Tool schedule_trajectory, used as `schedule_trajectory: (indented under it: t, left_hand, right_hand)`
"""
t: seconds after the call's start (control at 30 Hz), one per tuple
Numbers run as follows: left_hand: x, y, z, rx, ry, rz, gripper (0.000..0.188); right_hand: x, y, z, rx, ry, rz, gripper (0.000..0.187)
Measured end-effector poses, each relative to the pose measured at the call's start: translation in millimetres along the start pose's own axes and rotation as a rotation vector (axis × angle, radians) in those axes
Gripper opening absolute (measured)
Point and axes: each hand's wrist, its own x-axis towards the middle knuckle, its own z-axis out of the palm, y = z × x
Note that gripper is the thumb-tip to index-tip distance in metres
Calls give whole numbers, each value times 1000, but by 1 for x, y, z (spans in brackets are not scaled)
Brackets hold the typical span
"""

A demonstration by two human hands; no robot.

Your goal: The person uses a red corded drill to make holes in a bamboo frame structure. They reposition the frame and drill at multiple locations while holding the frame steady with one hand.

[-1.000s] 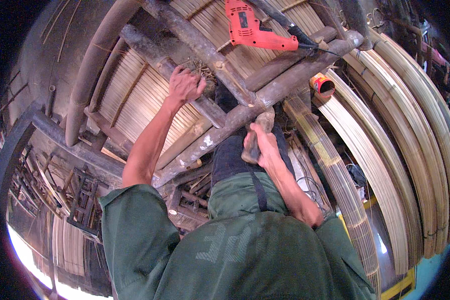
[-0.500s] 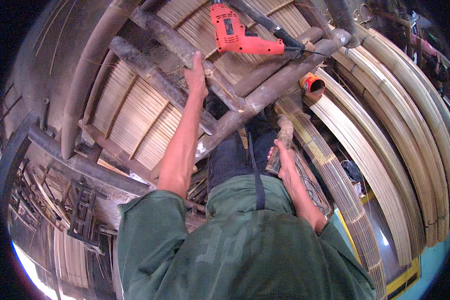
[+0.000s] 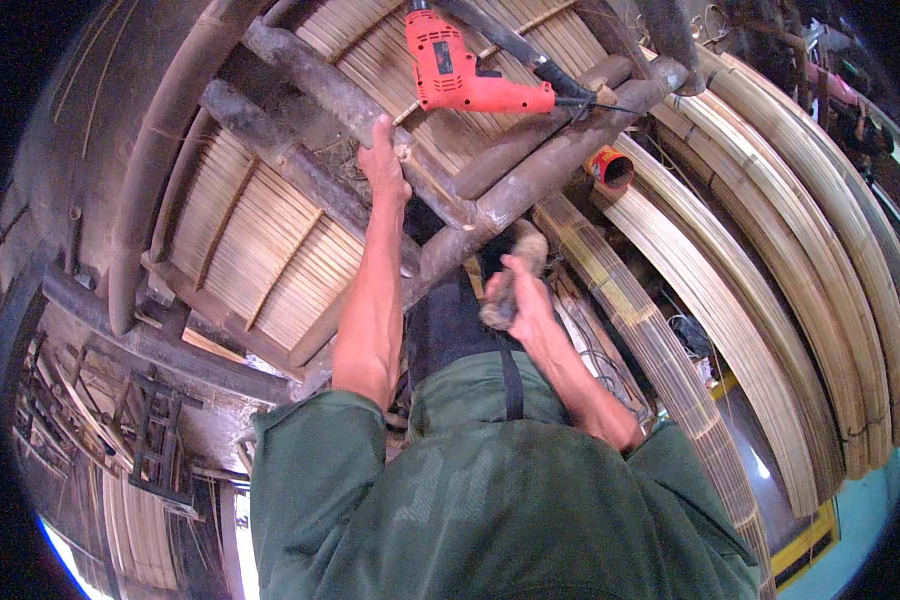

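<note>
My left hand (image 3: 383, 168) is closed on the end part of a thick bamboo pole (image 3: 320, 88), thumb on top. That pole meets a crossing bamboo pole (image 3: 560, 165) of a frame with slatted panels. Close to my body, my right hand (image 3: 530, 303) grips a short, thick wooden club (image 3: 531, 246), smeared by motion, its rounded end pointing up and away from me. A red power drill (image 3: 470, 85) lies on the frame beyond my left hand, its black cord running to the right.
To the right stand long curved bundles of pale bamboo strips (image 3: 740, 270). An orange can (image 3: 610, 168) sits between them and the frame. A slatted panel (image 3: 270, 240) fills part of the frame's left side. Dark wooden racks (image 3: 160, 450) are at lower left.
My right hand has swung the wooden club leftward and slightly up, toward the frame's corner. My left hand keeps its hold on the bamboo pole. The whole view has shifted a little.
</note>
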Motion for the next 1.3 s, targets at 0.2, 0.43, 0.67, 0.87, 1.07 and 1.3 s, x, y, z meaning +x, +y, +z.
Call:
schedule_trajectory:
  t: [0.2,0.43,0.67,0.87,1.07,1.3]
  left_hand:
    - [1,-3,-2,20,93,37,51]
    - [-6,0,-1,75,47,36,55]
    - [-38,1,-10,315,18,-14,64]
    - [-79,-18,-29,653,-74,-42,91]
    - [-98,-40,26,520,358,-1,91]
    - [-104,2,42,667,508,-165,84]
  right_hand:
    - [-24,-15,6,-206,-60,1,26]
    - [-88,-57,-48,-265,157,-606,30]
    - [-73,-221,12,-1380,289,-1373,64]
    - [-28,-309,113,-1576,118,-1640,68]
    - [-115,-329,246,-1431,-150,-1970,72]
    - [-146,-349,429,-1740,-33,-1924,74]
